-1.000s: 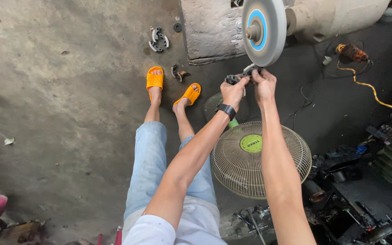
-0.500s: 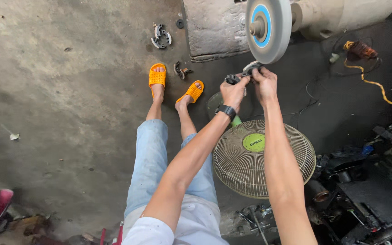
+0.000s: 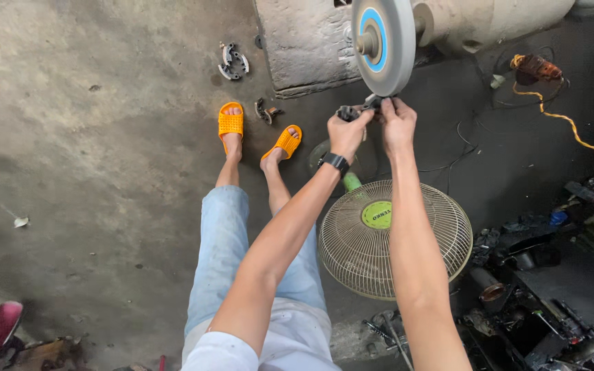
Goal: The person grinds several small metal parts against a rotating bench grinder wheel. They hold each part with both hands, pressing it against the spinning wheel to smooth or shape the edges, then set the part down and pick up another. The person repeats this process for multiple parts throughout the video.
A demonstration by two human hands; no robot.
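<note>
Matt grey stone grinding wheel [image 3: 383,45], dark dull metal part [image 3: 355,110], rough concrete floor [image 3: 91,151], wire fan guard [image 3: 393,237]

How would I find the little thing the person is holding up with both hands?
Look for the big grey grinding wheel with a blue ring at the top. Just under its bottom edge, the left hand and right hand pinch a small dark metal part, the only one off the floor.

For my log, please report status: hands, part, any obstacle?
Left hand and right hand grip small metal part at grinding wheel rim. Fan below arms.
</note>
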